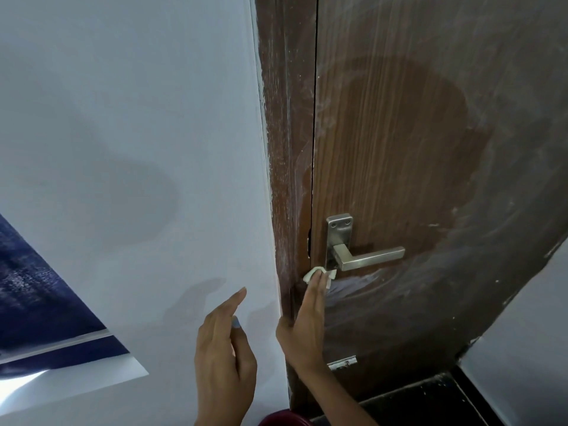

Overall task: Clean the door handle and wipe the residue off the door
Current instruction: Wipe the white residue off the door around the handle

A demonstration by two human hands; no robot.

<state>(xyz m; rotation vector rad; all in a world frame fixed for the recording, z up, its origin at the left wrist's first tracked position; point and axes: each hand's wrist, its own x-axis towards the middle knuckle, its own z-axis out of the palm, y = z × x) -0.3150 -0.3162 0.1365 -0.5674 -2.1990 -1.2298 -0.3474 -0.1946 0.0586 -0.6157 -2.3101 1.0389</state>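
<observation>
A brown wooden door (415, 149) is smeared with whitish residue, with a darker wiped patch above the handle. The steel lever handle (370, 257) points right from its backplate (338, 230). My right hand (304, 321) reaches up with straight fingers and presses a small white cloth (316, 272) against the door, just under the lower left of the backplate. White streaks (353, 284) lie to the right of the cloth. My left hand (224, 348) hovers in front of the white wall with its fingers extended and nothing in it.
The brown door frame (285, 179), also dusted white, separates the door from the white wall (138, 149). A small metal latch (342, 362) sits low on the door. Dark blue fabric (37, 302) hangs at left. A black floor strip (430, 401) and another white wall (528, 333) lie at right.
</observation>
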